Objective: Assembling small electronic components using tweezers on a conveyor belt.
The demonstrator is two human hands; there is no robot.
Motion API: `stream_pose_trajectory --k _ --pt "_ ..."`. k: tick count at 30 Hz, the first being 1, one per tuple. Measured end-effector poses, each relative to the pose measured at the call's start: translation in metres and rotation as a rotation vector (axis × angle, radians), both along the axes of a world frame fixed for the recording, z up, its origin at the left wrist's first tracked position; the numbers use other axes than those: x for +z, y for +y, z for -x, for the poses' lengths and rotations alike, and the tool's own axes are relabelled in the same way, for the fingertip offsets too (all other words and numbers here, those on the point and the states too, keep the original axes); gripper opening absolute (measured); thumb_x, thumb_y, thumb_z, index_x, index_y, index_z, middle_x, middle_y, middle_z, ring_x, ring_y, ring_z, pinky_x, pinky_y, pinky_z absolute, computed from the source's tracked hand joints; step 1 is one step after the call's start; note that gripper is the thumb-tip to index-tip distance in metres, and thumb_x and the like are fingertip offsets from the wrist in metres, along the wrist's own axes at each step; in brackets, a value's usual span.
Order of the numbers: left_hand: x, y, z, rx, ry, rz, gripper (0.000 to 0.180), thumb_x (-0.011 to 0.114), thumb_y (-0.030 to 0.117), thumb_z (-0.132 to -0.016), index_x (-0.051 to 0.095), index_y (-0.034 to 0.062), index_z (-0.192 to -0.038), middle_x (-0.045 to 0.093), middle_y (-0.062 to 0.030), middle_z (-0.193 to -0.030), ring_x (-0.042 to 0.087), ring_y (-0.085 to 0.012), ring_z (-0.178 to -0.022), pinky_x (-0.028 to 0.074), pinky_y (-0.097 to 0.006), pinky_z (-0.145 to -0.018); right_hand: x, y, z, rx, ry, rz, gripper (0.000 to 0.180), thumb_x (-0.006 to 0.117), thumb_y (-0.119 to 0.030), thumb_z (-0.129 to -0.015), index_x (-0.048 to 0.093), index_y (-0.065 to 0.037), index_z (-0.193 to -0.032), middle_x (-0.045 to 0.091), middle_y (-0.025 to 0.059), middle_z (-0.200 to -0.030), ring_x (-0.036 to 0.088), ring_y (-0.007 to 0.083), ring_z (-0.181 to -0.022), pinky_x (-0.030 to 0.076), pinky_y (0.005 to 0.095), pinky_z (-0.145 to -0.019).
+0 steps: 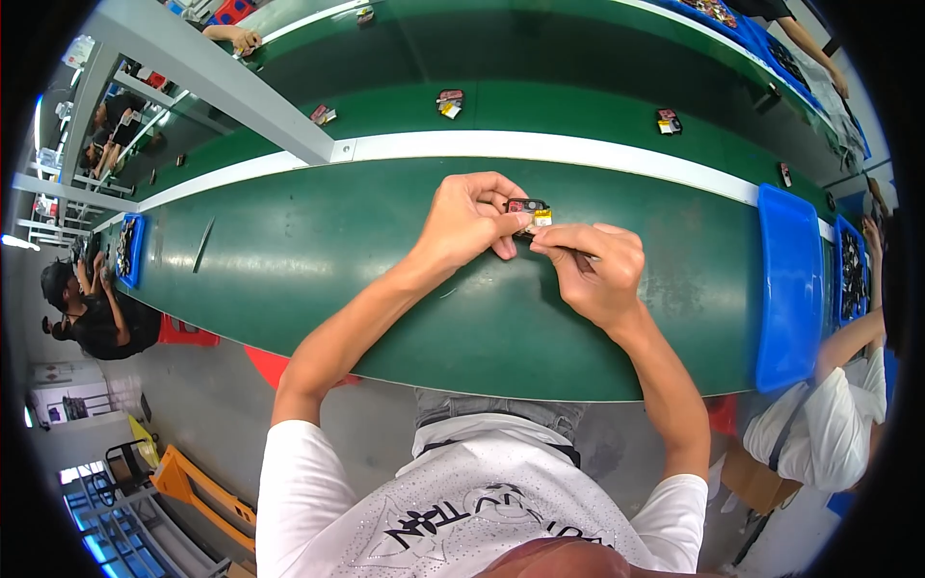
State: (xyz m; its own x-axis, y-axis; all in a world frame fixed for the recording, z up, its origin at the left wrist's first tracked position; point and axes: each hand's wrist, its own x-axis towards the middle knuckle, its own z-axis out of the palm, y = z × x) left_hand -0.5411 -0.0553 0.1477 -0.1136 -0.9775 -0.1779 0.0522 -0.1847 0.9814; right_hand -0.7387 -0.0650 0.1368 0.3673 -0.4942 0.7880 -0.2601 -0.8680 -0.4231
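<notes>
Above the green table my left hand grips a small black electronic device, its thumb lying across the front. A yellow and silver piece, perhaps a battery, shows on the device's right side. My right hand meets the device from the lower right, thumb and forefinger pinched together at its lower edge. Whatever sits between those two fingertips is too small to make out.
A blue tray stands at the table's right end. Tweezers lie to the left. Beyond the white rail, similar devices rest on a green belt. A grey post rises at the upper left. Co-workers sit at both sides.
</notes>
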Motion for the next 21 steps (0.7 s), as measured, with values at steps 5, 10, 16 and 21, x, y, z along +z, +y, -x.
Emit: stream_pose_trajectory --k 5,10,16,21 --pt "0.007 -0.015 0.005 -0.058 -0.038 -0.055 0.021 0.072 -0.001 -0.086 0.065 -0.0097 -0.104 0.069 -0.0116 -0.081 0.067 -0.0148 -0.057 0.055 -0.026 -0.053 0.005 -0.005 0.006 0.001 0.020 -0.028 0.014 0.080 0.004 -0.075 0.073 -0.006 -0.082 0.076 0.0029 -0.079 0.068 0.0143 -0.057 0.039 0.0274 -0.046" --pt "0.003 -0.079 -0.006 0.065 -0.053 0.148 0.024 0.074 0.003 -0.087 0.065 -0.0087 -0.107 0.069 -0.0112 -0.081 0.068 -0.0151 -0.061 0.057 -0.027 -0.056 0.015 -0.009 0.011 -0.120 -0.071 -0.086 0.014 0.082 0.002 -0.075 0.073 -0.004 -0.085 0.077 0.0045 -0.084 0.055 0.0110 -0.047 0.037 0.0263 -0.044" --pt "-0.013 -0.162 -0.018 0.178 -0.719 0.478 0.036 0.080 0.023 -0.084 0.071 -0.0061 -0.104 0.070 -0.0173 -0.091 0.071 -0.0267 -0.078 0.059 -0.039 -0.070 0.017 -0.008 0.013 -0.146 -0.030 -0.092 0.017 0.083 0.001 -0.075 0.074 -0.005 -0.088 0.077 0.0034 -0.086 0.046 0.0103 -0.042 0.037 0.0257 -0.043" --pt "0.007 -0.174 -0.060 0.255 -1.225 0.524 0.030 0.079 0.030 -0.082 0.077 0.0058 -0.100 0.073 -0.0139 -0.101 0.071 -0.0339 -0.096 0.056 -0.045 -0.082 0.019 -0.007 0.017 -0.130 -0.009 -0.094 0.016 0.082 0.000 -0.075 0.073 -0.006 -0.087 0.077 0.0038 -0.087 0.057 0.0145 -0.046 0.043 0.0261 -0.046"
